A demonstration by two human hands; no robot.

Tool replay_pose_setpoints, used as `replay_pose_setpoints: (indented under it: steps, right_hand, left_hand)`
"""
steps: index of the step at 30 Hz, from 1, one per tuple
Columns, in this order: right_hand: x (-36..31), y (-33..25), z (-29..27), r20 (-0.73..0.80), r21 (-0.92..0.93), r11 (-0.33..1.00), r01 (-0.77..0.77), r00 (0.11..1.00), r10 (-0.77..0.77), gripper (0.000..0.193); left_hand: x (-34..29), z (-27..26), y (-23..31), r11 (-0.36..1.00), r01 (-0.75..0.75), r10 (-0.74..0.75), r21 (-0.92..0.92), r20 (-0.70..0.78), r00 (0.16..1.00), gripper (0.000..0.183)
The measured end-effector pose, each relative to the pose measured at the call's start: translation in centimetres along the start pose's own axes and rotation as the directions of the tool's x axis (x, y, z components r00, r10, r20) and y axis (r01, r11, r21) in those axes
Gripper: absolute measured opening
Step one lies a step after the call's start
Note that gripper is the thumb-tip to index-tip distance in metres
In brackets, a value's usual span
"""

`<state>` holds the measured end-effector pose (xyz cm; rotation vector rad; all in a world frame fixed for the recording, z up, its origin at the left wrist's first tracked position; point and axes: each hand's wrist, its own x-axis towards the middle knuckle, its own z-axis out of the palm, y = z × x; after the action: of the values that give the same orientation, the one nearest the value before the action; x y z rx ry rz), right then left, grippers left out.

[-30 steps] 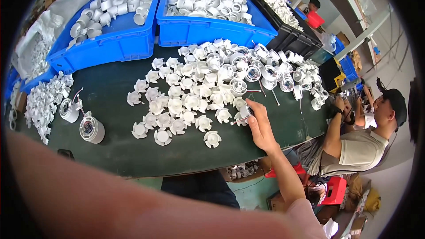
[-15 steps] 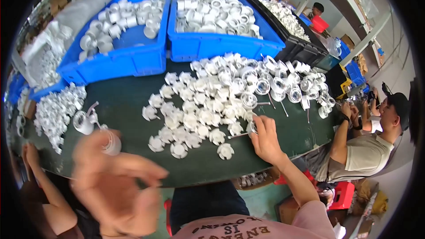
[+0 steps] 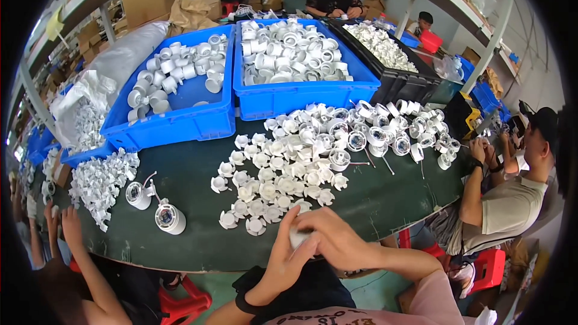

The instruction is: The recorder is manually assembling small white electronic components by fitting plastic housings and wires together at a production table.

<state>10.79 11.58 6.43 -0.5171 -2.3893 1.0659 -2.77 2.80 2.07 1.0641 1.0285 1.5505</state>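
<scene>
Hands: the left hand (image 3: pixel 283 259) and right hand (image 3: pixel 334 238) meet at the near edge of the dark green table (image 3: pixel 198 174), fingers curled close around one small white plastic part (image 3: pixel 299 238) held between them, just above the table edge.
Pile: dozens of matching white parts (image 3: pixel 283 174) are spread over the middle of the table, just beyond the hands; farther right lie round white housings with clear lenses (image 3: pixel 391 138).
Near left: two white cylinder lamps (image 3: pixel 156 207) with short wires stand apart from the pile; a heap of white pieces (image 3: pixel 99 180) lies at the left rim.
Crates: two blue plastic bins (image 3: pixel 180 123) sit side by side at the far side, both holding white ring-shaped caps; a black bin (image 3: pixel 391 81) of white bits stands to their right.
Packaging: brown cardboard boxes (image 3: pixel 150 0) are stacked far left, a grey plastic sack (image 3: pixel 129 54) lying below them.
Co-workers: a seated person in a beige shirt (image 3: pixel 503 210) works at the right end; another person's hands (image 3: pixel 63 225) rest at the near left.
</scene>
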Motion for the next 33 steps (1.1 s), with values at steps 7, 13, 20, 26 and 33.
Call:
replay_pose_setpoints:
  steps: [7,13,20,26,33]
  right_hand:
    - [11.2,3.1,-3.9,-0.038,-0.075,0.993,0.093,0.995,-0.096,0.018]
    - [28.3,16.1,-13.0,-0.295,-0.483,0.85,-0.212,0.953,0.069,0.056]
    - [37.1,20.7,-10.4,0.244,-0.696,0.705,-0.132,0.881,0.406,0.063]
    - [38.2,19.5,-9.8,0.252,-0.804,0.585,-0.112,0.825,0.505,0.059]
    - [38.1,23.5,-11.2,0.201,-0.841,0.54,-0.031,0.909,0.366,0.053]
  left_hand:
    - [-1.4,-5.3,2.0,0.989,0.057,-0.073,-0.137,-0.114,0.991,0.055]
    - [-3.0,-6.4,1.5,0.985,0.134,-0.149,-0.109,-0.14,0.979,0.076]
    - [-3.5,-7.8,0.6,0.987,0.153,-0.139,0.058,-0.196,0.971,0.051]
    - [-3.4,-9.3,-0.6,0.981,0.138,-0.105,0.139,-0.22,0.97,0.038]
    - [-3.2,-9.7,-0.3,0.981,0.192,-0.184,0.029,-0.178,0.967,0.038]
